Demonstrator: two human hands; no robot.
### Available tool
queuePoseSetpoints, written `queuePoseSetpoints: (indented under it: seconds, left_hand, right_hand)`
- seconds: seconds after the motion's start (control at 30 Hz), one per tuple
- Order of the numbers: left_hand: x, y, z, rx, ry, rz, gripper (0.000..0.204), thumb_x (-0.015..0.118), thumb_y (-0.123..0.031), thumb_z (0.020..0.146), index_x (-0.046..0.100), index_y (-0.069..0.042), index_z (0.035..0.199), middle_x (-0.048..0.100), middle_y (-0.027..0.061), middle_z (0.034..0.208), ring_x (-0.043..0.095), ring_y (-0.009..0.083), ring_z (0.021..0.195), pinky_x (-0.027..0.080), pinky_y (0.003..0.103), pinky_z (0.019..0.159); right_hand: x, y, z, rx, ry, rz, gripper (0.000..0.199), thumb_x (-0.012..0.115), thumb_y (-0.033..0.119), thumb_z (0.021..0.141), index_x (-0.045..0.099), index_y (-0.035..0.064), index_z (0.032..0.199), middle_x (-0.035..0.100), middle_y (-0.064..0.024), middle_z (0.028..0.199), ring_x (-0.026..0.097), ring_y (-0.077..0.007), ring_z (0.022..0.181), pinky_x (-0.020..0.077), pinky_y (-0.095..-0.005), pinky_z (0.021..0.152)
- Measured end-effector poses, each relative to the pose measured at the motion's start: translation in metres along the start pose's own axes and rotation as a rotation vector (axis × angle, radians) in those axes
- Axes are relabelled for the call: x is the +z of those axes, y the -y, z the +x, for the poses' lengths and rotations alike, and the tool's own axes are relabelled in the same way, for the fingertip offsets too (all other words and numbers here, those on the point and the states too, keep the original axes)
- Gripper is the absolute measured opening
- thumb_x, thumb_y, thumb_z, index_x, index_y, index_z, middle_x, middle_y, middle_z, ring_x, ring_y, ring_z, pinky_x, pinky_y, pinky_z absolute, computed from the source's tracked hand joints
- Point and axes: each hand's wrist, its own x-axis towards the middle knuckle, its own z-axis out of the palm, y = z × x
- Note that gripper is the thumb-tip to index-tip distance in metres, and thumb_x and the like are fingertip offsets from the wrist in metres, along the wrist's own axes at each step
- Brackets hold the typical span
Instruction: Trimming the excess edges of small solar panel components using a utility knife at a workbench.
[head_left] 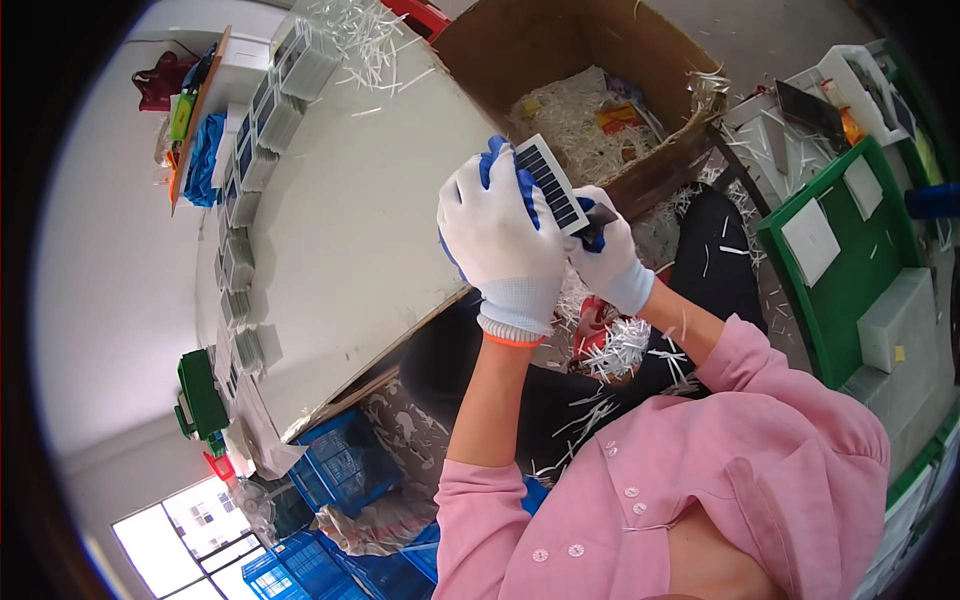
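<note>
I hold a small solar panel [553, 190], dark cells in a white border, tilted above my lap. My left hand [505, 225], in a white glove with a blue-coated palm, is closed around the panel's left side. Gloved the same way, my right hand [608, 262] is closed at the panel's lower right corner. A dark, blade-like piece [599, 216] sticks out between its fingers, against or very near the panel's edge. Its handle, if any, is hidden in the glove. Thin white strips [622, 345] lie heaped on my lap below.
Stacks of panels [252, 160] line the far left edge of the pale table [350, 220]. A cardboard box [560, 50] with shreds stands ahead. To my right is a green tray [848, 255] with white pieces. Blue crates [345, 465] sit at lower left.
</note>
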Motion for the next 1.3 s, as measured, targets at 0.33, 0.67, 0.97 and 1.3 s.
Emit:
queuePoseSetpoints:
  seconds: [0.33,0.67,0.97,1.3]
  left_hand:
    - [-0.004,0.012,0.001,0.059,0.013,-0.165,0.043,0.070,-0.007,0.076,0.064,-0.003,0.118,0.059,0.0150,0.121,0.053,0.0361,0.114,0.043,0.046,0.100]
    - [0.005,0.011,-0.003,0.031,-0.054,-0.150,0.036,0.064,-0.001,0.076,0.067,-0.006,0.112,0.064,0.0119,0.109,0.058,0.0343,0.104,0.046,0.044,0.094]
    - [0.002,-0.003,-0.001,-0.029,-0.029,-0.022,0.043,0.068,-0.009,0.077,0.065,-0.004,0.120,0.061,0.0152,0.115,0.055,0.0342,0.109,0.044,0.046,0.094]
    - [-0.003,0.016,0.000,0.081,0.072,-0.221,0.042,0.069,-0.010,0.077,0.064,-0.003,0.119,0.057,0.0156,0.121,0.051,0.0369,0.115,0.041,0.049,0.100]
  right_hand:
    - [0.025,-0.031,0.076,0.660,0.122,1.267,0.021,0.052,0.021,0.101,0.064,0.0044,0.104,0.068,-0.0024,0.089,0.067,-0.0124,0.081,0.0558,-0.0272,0.071]
    - [-0.049,0.038,0.026,0.542,0.431,0.438,0.013,0.075,0.010,0.083,0.069,-0.0002,0.087,0.064,-0.0016,0.066,0.060,-0.0085,0.055,0.0482,-0.0241,0.049]
    - [-0.010,0.014,-0.016,0.204,-0.050,0.176,0.035,0.067,-0.005,0.086,0.055,0.0032,0.119,0.066,-0.0042,0.102,0.062,-0.0089,0.085,0.0509,-0.0243,0.075]
    - [0.027,-0.014,0.075,0.771,0.209,1.581,0.013,0.067,0.014,0.092,0.062,0.0044,0.100,0.069,-0.0019,0.091,0.066,-0.0136,0.076,0.0544,-0.0282,0.069]
